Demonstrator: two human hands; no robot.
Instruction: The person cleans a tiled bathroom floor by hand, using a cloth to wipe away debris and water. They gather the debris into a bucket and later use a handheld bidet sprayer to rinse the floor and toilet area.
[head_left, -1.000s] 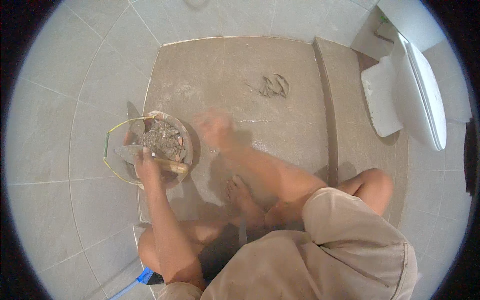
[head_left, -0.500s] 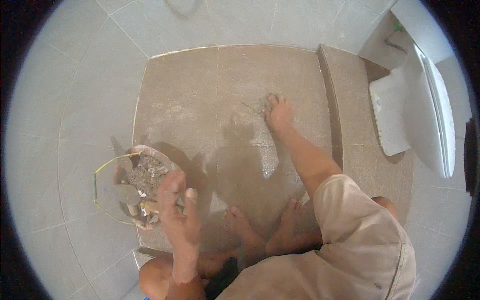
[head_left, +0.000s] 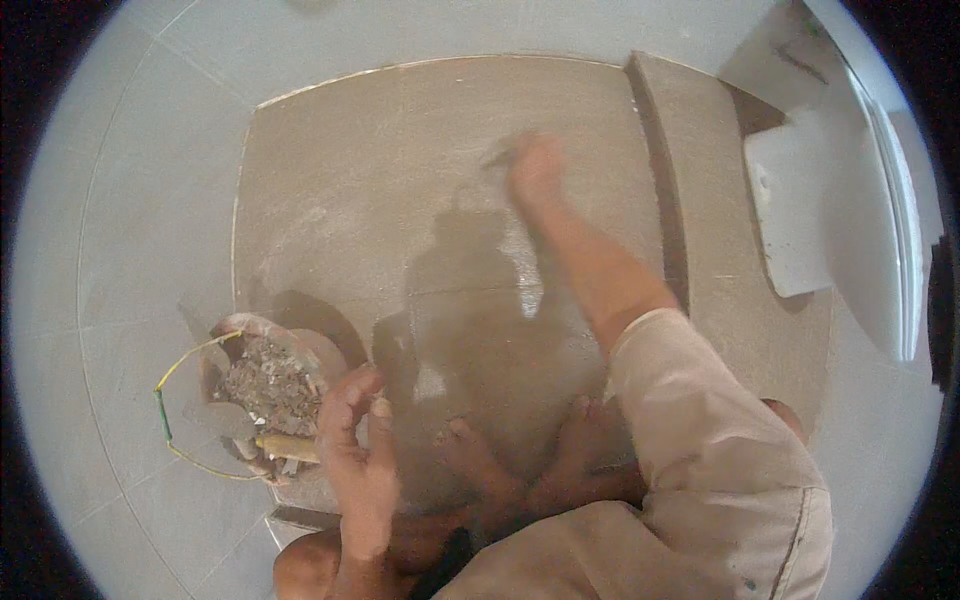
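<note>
My right hand is over the far part of the brown tiled floor, its fingers closed and smeared by motion. A thin dark thing sticks out to the left of them; its kind cannot be made out. Near my left knee, my left hand hovers beside a dusty bucket, fingers loosely bent, thumb apart, nothing seen in it. Grey rubble fills the bucket, along with a yellowish stick-like piece. The bucket's yellow-green wire handle leans out to the left.
A white toilet stands on a raised tiled step at the right. Grey tiled walls enclose the floor on the left and far sides. My bare feet rest on the floor near me.
My right hand has shifted slightly left across the floor and is now blurred. The view has tilted a little, so the bucket appears lower and further left. My left hand keeps its pose.
</note>
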